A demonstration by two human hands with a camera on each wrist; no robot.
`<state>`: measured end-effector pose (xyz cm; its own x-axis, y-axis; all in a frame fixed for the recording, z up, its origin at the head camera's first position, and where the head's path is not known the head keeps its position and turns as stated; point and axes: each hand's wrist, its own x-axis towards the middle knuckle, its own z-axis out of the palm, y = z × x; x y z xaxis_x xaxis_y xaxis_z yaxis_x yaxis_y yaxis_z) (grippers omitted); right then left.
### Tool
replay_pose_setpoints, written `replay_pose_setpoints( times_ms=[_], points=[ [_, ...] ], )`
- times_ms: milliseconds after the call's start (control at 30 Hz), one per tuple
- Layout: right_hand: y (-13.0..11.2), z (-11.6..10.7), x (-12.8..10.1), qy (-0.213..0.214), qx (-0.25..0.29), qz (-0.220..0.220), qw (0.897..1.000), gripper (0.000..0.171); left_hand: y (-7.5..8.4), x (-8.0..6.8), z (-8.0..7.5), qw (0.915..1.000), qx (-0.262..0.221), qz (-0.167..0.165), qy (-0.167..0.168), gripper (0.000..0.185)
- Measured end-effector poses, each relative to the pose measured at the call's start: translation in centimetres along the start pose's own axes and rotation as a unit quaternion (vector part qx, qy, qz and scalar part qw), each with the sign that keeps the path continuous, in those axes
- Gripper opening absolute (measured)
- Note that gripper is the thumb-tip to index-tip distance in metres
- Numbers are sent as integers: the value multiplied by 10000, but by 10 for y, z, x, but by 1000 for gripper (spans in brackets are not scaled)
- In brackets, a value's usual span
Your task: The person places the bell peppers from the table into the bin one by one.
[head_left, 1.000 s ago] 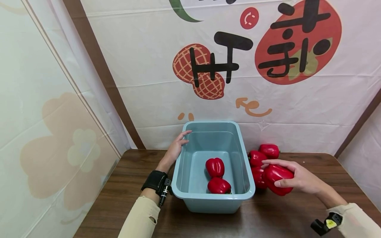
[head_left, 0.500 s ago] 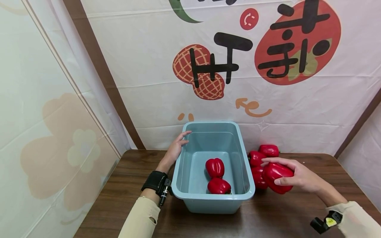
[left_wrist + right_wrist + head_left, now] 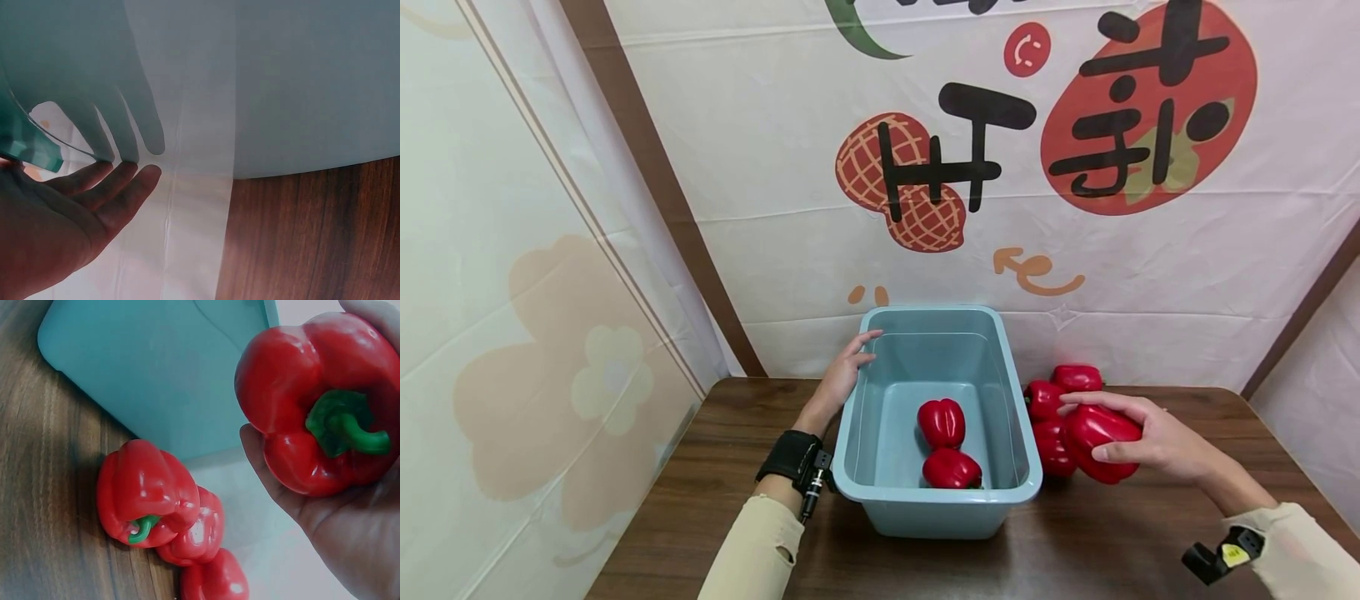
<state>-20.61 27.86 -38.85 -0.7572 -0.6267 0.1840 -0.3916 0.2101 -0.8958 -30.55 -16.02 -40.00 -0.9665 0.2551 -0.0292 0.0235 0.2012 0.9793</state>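
My right hand (image 3: pixel 1157 437) grips a red bell pepper (image 3: pixel 1093 443) just right of the light-blue plastic tub (image 3: pixel 925 500), a little above the table; in the right wrist view the held pepper (image 3: pixel 312 403) shows its green stem. Three more red peppers (image 3: pixel 1060 392) lie on the table beside the tub's right wall, also seen as a pile of peppers (image 3: pixel 156 500). Two red peppers (image 3: pixel 947 446) lie inside the tub. My left hand (image 3: pixel 842 367) rests with straight fingers on the tub's far left rim; the left hand (image 3: pixel 75 219) lies flat against the tub wall (image 3: pixel 300 81).
The brown wooden table (image 3: pixel 700 500) stands in a corner. A printed cloth backdrop (image 3: pixel 1000 167) hangs right behind the tub, and a pale curtain (image 3: pixel 512 292) closes the left side. Black bands with small devices sit on both wrists (image 3: pixel 793 462).
My right hand has lifted the gripped pepper slightly up and toward the tub. The left hand and the tub have not moved.
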Motion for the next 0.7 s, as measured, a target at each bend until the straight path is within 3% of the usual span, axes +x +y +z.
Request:
replay_pose_setpoints(
  times_ms=[700],
  points=[
    [-9, -4, 2, 26, -53, -95, 9999, 66, -1, -1, 1, 9999, 80, 73, 86, 47]
  ],
)
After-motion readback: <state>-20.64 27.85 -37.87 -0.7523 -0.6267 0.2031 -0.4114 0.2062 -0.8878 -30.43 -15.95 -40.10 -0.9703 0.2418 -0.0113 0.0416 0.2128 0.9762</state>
